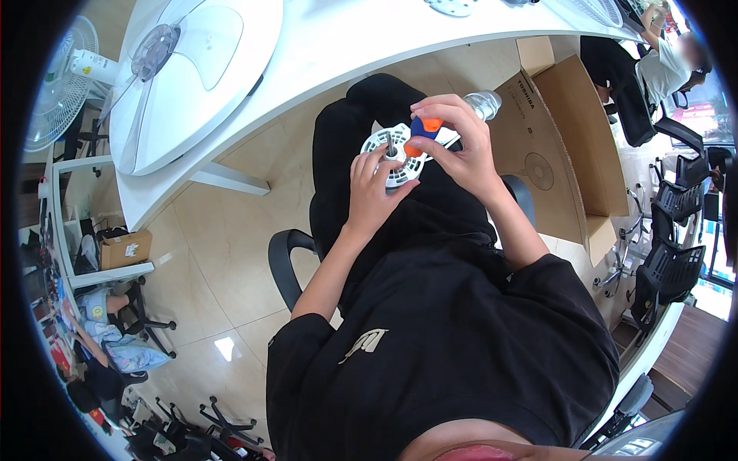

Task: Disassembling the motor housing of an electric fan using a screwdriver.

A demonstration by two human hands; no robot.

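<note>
In my lap sits a white round slotted fan motor housing (pixel 374 141) with a metal shaft standing up from its middle. My left hand (pixel 373 196) grips its near left side, fingers curled over the face beside the shaft. My right hand (pixel 469 150) is closed on the orange and blue handle of a screwdriver (pixel 424 129), held over the right side of the housing. The screwdriver's tip is hidden, so I cannot tell whether it touches a screw. A clear, rounded bottle-like thing (pixel 483 104) shows just beyond my right fingers.
On the white table (pixel 323 46) ahead lies a fan part with clear blades (pixel 219 46). A standing fan (pixel 65 88) is at far left. An opened cardboard box (pixel 530 165) stands to my right. Chair armrests (pixel 284 257) flank me; other people sit farther off.
</note>
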